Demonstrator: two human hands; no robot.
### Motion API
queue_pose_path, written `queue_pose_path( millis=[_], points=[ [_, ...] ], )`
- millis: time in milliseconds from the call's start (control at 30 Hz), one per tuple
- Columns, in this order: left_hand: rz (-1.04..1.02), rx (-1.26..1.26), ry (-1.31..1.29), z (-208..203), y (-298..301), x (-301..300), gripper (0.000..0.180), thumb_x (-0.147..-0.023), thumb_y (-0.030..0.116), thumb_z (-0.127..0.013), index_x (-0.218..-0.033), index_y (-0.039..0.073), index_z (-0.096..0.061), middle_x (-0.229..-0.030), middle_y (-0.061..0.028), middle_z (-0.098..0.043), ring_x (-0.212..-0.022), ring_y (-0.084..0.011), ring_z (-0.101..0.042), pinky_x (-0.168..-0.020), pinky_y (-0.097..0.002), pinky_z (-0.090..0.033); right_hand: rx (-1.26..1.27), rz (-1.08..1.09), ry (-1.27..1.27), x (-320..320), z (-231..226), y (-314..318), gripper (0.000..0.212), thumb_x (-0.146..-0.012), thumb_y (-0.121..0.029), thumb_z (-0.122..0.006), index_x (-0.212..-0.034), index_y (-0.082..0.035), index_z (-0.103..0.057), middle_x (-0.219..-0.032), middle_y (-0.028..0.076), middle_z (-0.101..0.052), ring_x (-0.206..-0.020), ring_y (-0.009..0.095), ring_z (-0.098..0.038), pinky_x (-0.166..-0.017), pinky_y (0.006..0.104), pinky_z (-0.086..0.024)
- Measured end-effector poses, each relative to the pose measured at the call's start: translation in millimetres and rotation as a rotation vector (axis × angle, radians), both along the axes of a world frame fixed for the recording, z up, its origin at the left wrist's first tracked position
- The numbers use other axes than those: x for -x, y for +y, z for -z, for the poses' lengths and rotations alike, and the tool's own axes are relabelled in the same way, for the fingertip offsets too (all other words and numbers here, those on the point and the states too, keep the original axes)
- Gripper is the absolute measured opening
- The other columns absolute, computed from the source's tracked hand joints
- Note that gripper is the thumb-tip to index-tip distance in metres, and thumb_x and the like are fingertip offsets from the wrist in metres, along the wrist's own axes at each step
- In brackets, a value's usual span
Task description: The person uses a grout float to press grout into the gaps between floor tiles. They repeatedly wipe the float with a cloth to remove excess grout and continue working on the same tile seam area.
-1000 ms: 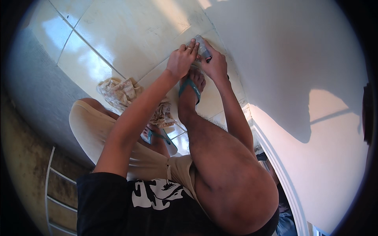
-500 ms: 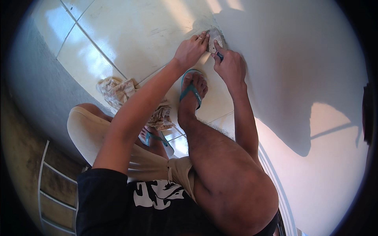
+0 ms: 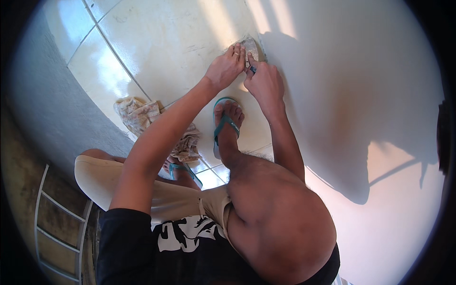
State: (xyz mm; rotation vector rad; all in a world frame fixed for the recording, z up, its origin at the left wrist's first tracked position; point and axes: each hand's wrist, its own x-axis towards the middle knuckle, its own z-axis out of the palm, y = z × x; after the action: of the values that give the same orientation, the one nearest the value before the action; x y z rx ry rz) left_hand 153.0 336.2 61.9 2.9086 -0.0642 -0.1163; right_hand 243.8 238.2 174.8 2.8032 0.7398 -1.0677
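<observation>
Scraper, so judged from flat grey blade and dark handle: low over floor, just beside wall. Right hand: closed around handle, forefinger reaching toward blade. Left hand: fingers straight and together, tips at blade edge, nothing visibly grasped. Cannot tell whether blade lies flat or tilted. Probable step: two-handed working of blade along floor edge. Next move likely calls for even fingertip pressure, low blade angle, clearance from wall.

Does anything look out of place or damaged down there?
A patterned cloth lies crumpled on the floor tiles, bunched rather than folded. Faint dark scuffs left of the left hand stand out against the pale surface.
</observation>
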Motion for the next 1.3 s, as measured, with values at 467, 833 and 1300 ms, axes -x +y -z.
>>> queue_pose_path(
  millis=[467, 833, 1300],
  points=[
    [0.023, 0.054, 0.032, -8, -9, -26, 0.061, -0.095, 0.021, -0.067, -0.147, -0.009, -0.055, -0.146, -0.0304, -0.06, -0.131, -0.0364, -0.063, -0.109, -0.0355, -0.055, -0.25, 0.077, -0.088, -14, -2, -23, 0.042, -0.092, -0.015, -0.072, -0.134, -0.01, -0.074, -0.085, 0.029, -0.071, -0.077, 0.047, -0.07, -0.071, 0.0501, -0.057],
    [0.118, -0.157, 0.067, -12, 9, -36, 0.063, -0.094, 0.025, -0.069, -0.147, -0.007, -0.057, -0.144, -0.0296, -0.062, -0.121, -0.0336, -0.066, -0.104, -0.0346, -0.058, -0.36, 0.06, -0.075, -16, 17, -15, 0.04, -0.091, -0.012, -0.071, -0.131, -0.007, -0.075, -0.075, 0.027, -0.067, -0.068, 0.045, -0.069, -0.066, 0.0486, -0.056],
    [0.075, -0.105, 0.045, 7, -1, -25, 0.065, -0.092, 0.02, -0.07, -0.148, -0.009, -0.055, -0.145, -0.0292, -0.062, -0.128, -0.0338, -0.064, -0.101, -0.0323, -0.06, -0.287, -0.027, -0.087, -10, 24, -21, 0.043, -0.094, -0.013, -0.068, -0.136, -0.01, -0.073, -0.074, 0.025, -0.069, -0.07, 0.043, -0.07, -0.069, 0.0504, -0.057]
  ],
)
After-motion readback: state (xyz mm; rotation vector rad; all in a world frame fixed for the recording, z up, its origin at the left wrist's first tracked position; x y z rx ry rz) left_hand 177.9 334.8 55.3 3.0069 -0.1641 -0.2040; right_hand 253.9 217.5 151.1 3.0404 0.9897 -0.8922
